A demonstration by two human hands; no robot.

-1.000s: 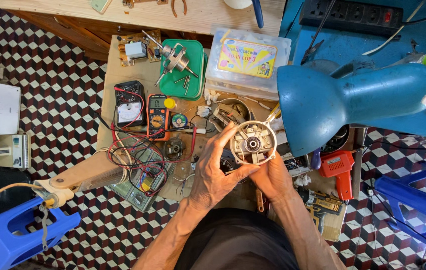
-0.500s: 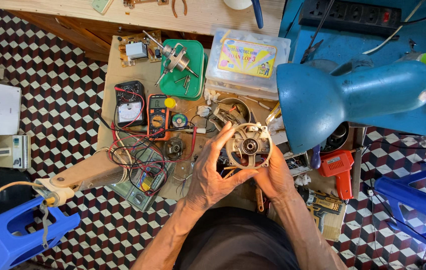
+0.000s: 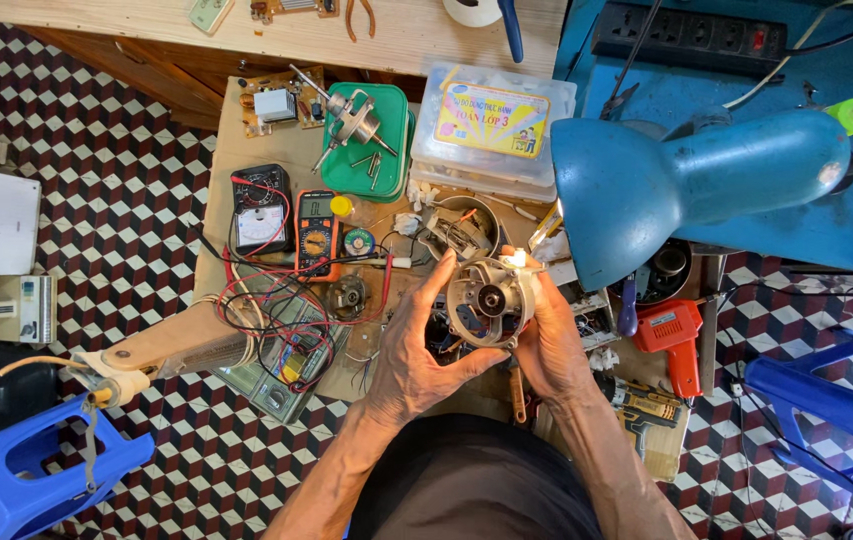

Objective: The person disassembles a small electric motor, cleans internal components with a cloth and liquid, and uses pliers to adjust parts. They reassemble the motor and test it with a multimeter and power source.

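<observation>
The blue lamp (image 3: 687, 190) hangs just beyond the fingers and to their right, its shade opening toward the work and lighting it. Past the fingertips lies the low wooden table (image 3: 247, 150), crowded: a clear plastic box (image 3: 492, 125) straight ahead of the fingers, a green tray (image 3: 372, 150) with a small metal fan shaft to the left of that, and two meters (image 3: 292, 225) with red and black leads well to the left of the left thumb. An orange glue gun (image 3: 675, 335) lies to the right of the right hand's knuckles.

The left hand (image 3: 412, 365) and right hand (image 3: 552, 350) close around a round fan motor (image 3: 492, 298), held up between them with its face and centre hub turned to the camera. The left fingers (image 3: 437, 285) are curled partway, wrapping the left rim, thumb under the lower edge. The right fingers reach behind the right rim and are mostly hidden; how tightly they close I cannot tell, though the palm presses the side.

The motor looks like a cast metal shell with copper windings inside, so I judge it heavy for its size, rigid, and not slippery. The rim is the sound place to grip; the thin winding wires and any loose leads look fragile and are best left untouched
</observation>
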